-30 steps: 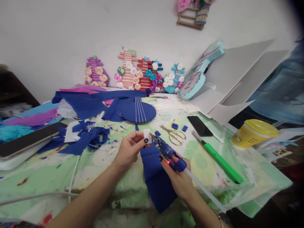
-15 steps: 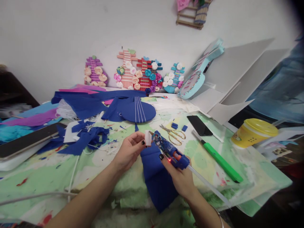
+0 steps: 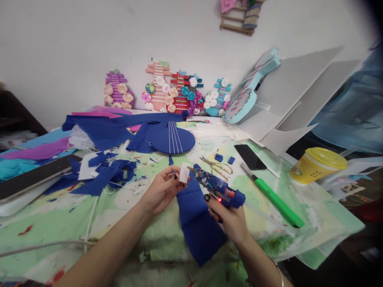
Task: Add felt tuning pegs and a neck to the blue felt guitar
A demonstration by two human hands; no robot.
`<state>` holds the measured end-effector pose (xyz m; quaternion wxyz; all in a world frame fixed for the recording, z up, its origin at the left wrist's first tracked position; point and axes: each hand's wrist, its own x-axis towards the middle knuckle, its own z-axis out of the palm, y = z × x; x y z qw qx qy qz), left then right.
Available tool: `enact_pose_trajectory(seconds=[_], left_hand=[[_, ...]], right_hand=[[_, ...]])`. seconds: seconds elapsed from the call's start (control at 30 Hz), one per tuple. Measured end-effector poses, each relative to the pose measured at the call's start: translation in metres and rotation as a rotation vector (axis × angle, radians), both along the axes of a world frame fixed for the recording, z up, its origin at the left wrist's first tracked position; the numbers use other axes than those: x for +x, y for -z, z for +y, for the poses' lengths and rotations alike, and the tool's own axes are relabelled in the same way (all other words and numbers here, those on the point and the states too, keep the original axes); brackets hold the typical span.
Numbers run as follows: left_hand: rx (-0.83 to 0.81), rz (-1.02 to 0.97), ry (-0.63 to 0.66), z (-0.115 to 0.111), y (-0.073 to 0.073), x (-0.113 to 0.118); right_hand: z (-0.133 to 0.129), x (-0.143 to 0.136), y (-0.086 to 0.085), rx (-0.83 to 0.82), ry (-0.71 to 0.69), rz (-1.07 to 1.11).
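Between the thumb and fingers of my left hand (image 3: 163, 186) is a small white piece (image 3: 184, 173), perhaps foam or card. My right hand (image 3: 229, 217) is wrapped round a blue glue gun (image 3: 211, 179) with a red light glowing on its side. The gun's nozzle points left, at or very close to the white piece; I cannot tell whether they touch. Below both hands a strip of dark blue fabric or paper (image 3: 199, 227) hangs over the table's front edge. Farther back lies a dark blue oval piece (image 3: 187, 140) with white strings across it.
Gold-handled scissors (image 3: 220, 169), small blue blocks (image 3: 231, 160), a black phone (image 3: 250, 156) and a green cutter (image 3: 278, 201) lie to the right. A yellow tub (image 3: 318, 165) stands beyond. Blue scraps (image 3: 119, 171) lie left. Decorated guitar shapes (image 3: 181, 93) lean against the wall.
The white piece has turned so that its broad face shows more. The glue gun has shifted slightly right and tilted flatter. The whole view has moved a little.
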<state>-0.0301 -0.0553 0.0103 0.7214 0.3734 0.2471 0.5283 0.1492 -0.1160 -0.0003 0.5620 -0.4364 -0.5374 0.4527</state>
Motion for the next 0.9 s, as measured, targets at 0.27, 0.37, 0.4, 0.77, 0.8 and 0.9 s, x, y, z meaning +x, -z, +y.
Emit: enact_pose_trajectory(seconds=[0.27,0.37,0.4,0.77,0.8,0.9], left_hand=[[-0.017,-0.015,0.068,-0.001,0.001,-0.002],[-0.025,-0.035,0.071,0.000,0.001,-0.002],[-0.028,-0.046,0.073,0.000,0.001,-0.002],[-0.039,-0.058,0.080,-0.001,-0.001,-0.002],[-0.043,-0.055,0.082,-0.001,0.000,-0.002],[-0.039,-0.038,0.090,-0.001,0.001,-0.003]], right_hand=[[0.010,0.000,0.005,-0.132,-0.113,0.221],[0.007,0.003,0.005,-0.140,-0.167,0.171],[0.006,0.003,0.004,-0.148,-0.184,0.155],[0.000,0.008,-0.002,-0.202,-0.230,0.067],[0.001,0.008,-0.002,-0.200,-0.223,0.083],[0.005,0.006,-0.002,-0.188,-0.180,0.160]])
